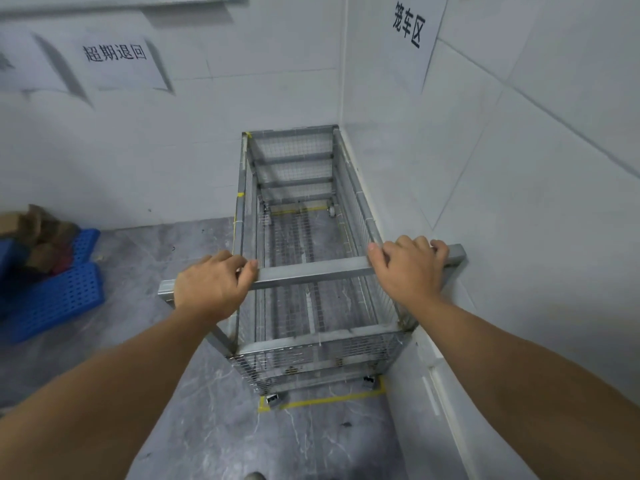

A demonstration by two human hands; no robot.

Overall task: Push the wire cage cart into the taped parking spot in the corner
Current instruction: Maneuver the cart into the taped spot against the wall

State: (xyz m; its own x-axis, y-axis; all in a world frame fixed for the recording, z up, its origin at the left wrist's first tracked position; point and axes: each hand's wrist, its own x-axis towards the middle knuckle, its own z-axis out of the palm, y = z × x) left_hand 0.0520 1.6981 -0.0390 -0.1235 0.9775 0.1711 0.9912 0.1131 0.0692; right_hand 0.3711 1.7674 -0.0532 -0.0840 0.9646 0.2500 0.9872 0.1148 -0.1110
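I see a silver cart with grid mesh on grey marbled floor. Yellow tape, blue perforated crates, white walls.

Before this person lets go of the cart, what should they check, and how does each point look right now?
1. Both hands on the handle bar: ok, left hand and right hand grip it.
2. Far end of the cart in the corner: ok, it sits close against both walls.
3. Near wheels inside the yellow tape: ok, just inside the line.
4. Far wheels inside the tape: cannot tell, mostly hidden.
5. Cart empty: ok, nothing inside.
6. Blue crates clear of the cart: ok, well apart.
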